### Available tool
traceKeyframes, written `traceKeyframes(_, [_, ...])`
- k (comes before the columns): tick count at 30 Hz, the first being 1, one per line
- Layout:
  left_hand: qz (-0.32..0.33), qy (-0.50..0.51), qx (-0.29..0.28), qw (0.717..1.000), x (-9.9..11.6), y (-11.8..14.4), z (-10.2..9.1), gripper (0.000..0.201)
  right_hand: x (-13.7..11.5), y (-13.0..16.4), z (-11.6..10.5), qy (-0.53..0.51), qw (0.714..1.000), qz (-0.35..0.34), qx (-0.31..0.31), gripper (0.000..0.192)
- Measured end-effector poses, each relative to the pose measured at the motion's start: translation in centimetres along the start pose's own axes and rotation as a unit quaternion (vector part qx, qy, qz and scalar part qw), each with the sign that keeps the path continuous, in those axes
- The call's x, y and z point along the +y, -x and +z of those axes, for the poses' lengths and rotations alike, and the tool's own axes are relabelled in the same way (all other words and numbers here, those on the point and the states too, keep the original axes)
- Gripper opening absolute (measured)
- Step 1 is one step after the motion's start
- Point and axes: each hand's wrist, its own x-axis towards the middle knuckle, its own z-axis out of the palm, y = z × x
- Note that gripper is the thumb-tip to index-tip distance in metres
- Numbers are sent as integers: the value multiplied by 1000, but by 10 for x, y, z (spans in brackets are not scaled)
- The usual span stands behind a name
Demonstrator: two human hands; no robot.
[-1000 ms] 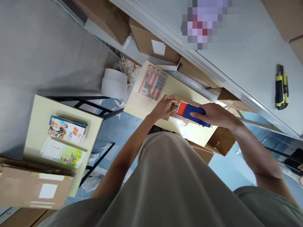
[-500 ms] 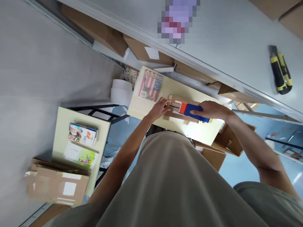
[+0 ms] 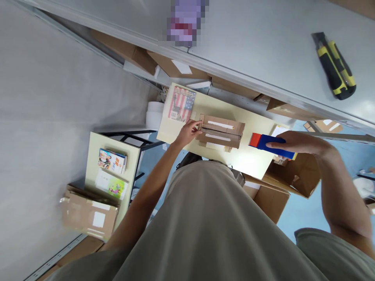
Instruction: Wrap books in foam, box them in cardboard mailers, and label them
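Note:
A small cardboard box (image 3: 222,130) lies on the pale yellow table (image 3: 258,164), with a dark seam running along its top and white strips on either side. My left hand (image 3: 187,133) grips the box's left end, with its thumb and fingers bent against the edge. To the right of the box, my right hand (image 3: 295,142) is wrapped round a blue tape dispenser (image 3: 271,146) with a red front end. The dispenser is apart from the box, and no strip of tape is clearly visible between them.
A book with a flag cover (image 3: 182,103) lies left of the box. A yellow-black utility knife (image 3: 334,66) rests on the grey shelf (image 3: 263,47) above. Books (image 3: 113,160) and a larger carton (image 3: 89,214) sit on a lower-left table. An open carton (image 3: 304,175) stands at right.
My right hand has moved right with the tape dispenser, off the box top and past its right end. My left hand stays at the box's left end. The view has shifted slightly.

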Motion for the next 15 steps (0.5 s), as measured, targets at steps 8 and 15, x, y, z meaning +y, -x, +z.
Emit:
traceKeyframes(8, [-31, -21, 30, 999, 11, 6, 3, 46, 19, -41, 21, 80, 993, 24, 77, 79])
traceKeyframes(15, [-42, -21, 55, 997, 15, 7, 8, 45, 24, -62, 22, 117, 989, 11, 92, 72])
